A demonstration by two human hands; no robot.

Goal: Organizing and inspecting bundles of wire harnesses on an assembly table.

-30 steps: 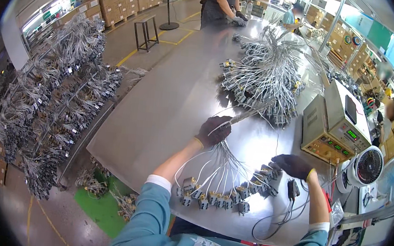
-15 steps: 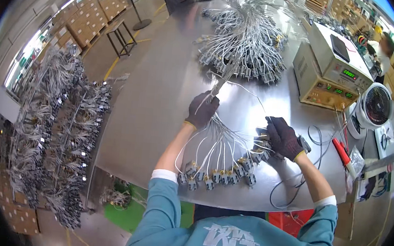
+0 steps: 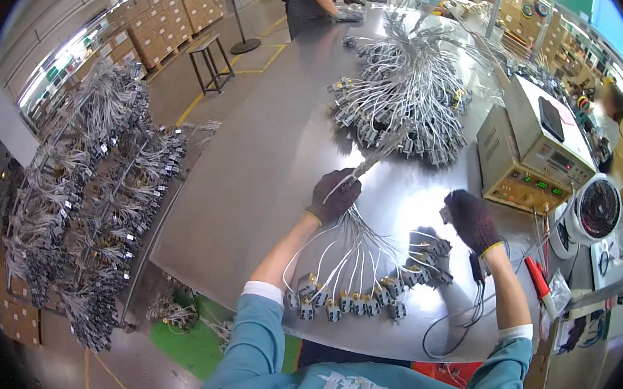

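Observation:
My left hand (image 3: pixel 336 195), in a dark knitted glove, is closed around a bundle of white wires (image 3: pixel 378 157). Below it the wires (image 3: pixel 358 237) fan out to grey connectors with brass-coloured parts (image 3: pixel 370 305), lying in an arc on the metal table (image 3: pixel 214 208). My right hand (image 3: pixel 475 222), gloved too, is raised right of that arc. A small grey connector (image 3: pixel 445 215) shows at its fingertips; the palm side is hidden. Under the right wrist, a black plug (image 3: pixel 478 268) joins a dark cable (image 3: pixel 473 312) looped on the table.
Farther back lies a large heap of wired connectors (image 3: pixel 408 107). Stacked test instruments (image 3: pixel 525 161), a white fan (image 3: pixel 596 208) and a red-handled tool (image 3: pixel 538 277) line the right side. A rack of hanging wire bundles (image 3: pixel 103 206) stands left. Another person (image 3: pixel 313 2) works at the far end.
My right hand has lifted off the connectors and shifted right; the white wire at its fingertips no longer shows there. My left hand keeps the bundle. The whole view has shifted slightly.

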